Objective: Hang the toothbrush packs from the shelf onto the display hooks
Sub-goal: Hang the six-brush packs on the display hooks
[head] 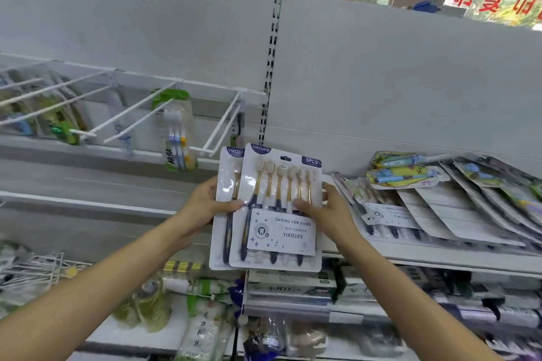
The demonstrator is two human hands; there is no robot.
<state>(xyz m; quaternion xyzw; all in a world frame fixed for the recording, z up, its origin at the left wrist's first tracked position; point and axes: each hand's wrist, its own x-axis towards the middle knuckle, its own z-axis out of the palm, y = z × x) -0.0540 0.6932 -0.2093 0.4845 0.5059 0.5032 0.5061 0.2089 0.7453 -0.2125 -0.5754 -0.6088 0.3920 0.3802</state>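
Two white six-piece toothbrush packs [277, 208] are held upright and overlapping in front of me, the front one a little to the right. My left hand [205, 205] grips their left edge with the thumb across the front. My right hand [328, 208] grips the right edge, its thumb on the front pack. Just above the packs' upper left corner a bare white double-wire display hook [223, 123] juts from the rail. More toothbrush packs [434, 208] lie flat and fanned out on the white shelf [440, 258] to the right.
Other wire hooks [132, 111] stick out on the left, one bearing a green three-brush pack [177, 132], others with packs at far left. A slotted upright [271, 67] divides the back panels. Lower shelves hold boxed toothpaste [293, 284] and bagged goods.
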